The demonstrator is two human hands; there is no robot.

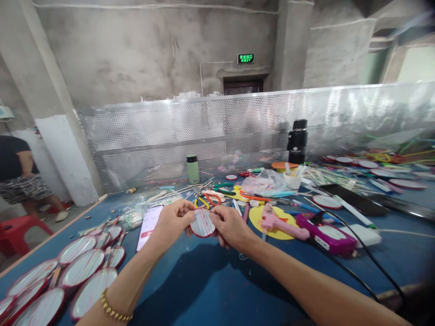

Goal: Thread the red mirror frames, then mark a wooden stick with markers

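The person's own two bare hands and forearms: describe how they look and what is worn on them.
The left hand and right hand wear no gloves. No sleeve shows on the left forearm or right forearm. The left wears a bracelet of round, shiny gold-coloured beads; the right shows none.

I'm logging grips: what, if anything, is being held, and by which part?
A small red-rimmed disc: the left hand pinches its edge on one side, the right hand the opposite edge.
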